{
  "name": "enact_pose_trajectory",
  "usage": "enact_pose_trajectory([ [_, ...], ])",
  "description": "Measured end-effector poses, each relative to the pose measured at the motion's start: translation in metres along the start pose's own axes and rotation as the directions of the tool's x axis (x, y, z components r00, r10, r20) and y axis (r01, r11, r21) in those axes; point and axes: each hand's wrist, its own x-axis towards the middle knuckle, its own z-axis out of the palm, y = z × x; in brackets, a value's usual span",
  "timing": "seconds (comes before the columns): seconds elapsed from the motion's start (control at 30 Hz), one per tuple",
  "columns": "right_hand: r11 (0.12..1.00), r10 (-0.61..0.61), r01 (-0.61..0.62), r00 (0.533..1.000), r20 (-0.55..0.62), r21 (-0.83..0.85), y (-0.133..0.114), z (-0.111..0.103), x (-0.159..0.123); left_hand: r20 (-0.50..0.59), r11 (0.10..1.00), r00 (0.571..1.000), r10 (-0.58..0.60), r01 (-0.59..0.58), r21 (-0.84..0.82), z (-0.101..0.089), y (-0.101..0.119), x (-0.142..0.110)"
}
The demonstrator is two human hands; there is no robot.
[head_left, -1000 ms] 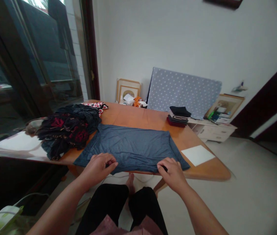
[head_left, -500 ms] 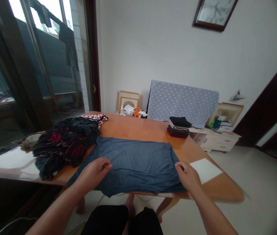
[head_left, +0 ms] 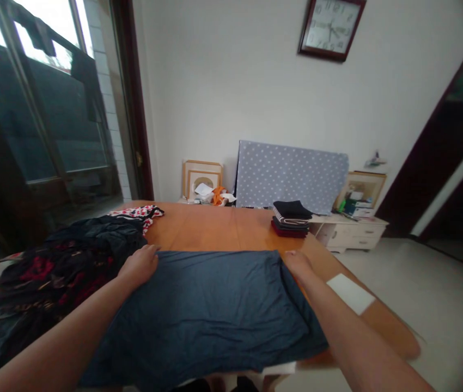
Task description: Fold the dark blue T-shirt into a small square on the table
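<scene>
Overhead, numerals [head_left: 316,25] ring a wall clock [head_left: 330,30] beyond the blue shirt [head_left: 199,316].

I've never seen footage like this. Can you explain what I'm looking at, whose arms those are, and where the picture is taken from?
This comes from one camera worn on a person's head, looking forward and down, so the two bare arms are that person's own. On an orange-brown wooden table lies a flat dark blue cloth garment. The left hand rests on its far edge, the right hand near its far corner; neither clearly grips it. To the left is a heap of dark red-patterned clothing; ahead, a small stack of folded dark clothes.
</scene>
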Motion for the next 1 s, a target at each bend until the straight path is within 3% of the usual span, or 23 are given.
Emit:
enact_pose_trajectory([
  [0.17,0.987,0.143,-0.136,0.986,0.082,-0.089,-0.019,0.016,0.034,0.094,0.995,0.995,-0.035,0.026,0.094,0.007,-0.006,0.019],
  [0.3,0.969,0.201,-0.188,0.977,0.070,-0.163,-0.027,0.027,0.038,0.133,0.990,0.990,-0.050,0.032,0.134,0.006,-0.007,0.026],
  [0.5,0.978,0.120,-0.107,0.991,0.063,-0.178,-0.024,0.035,0.028,0.151,0.986,0.988,-0.032,0.007,0.164,0.002,-0.013,0.034],
  [0.67,0.987,0.091,-0.092,0.996,-0.012,-0.133,-0.023,0.037,0.021,0.125,0.992,0.991,-0.049,0.034,0.125,0.003,-0.013,0.033],
  [1.0,0.989,0.099,-0.099,0.995,-0.010,-0.109,-0.013,0.031,0.031,0.013,0.989,0.997,-0.081,0.079,0.125,0.009,0.007,0.033],
])
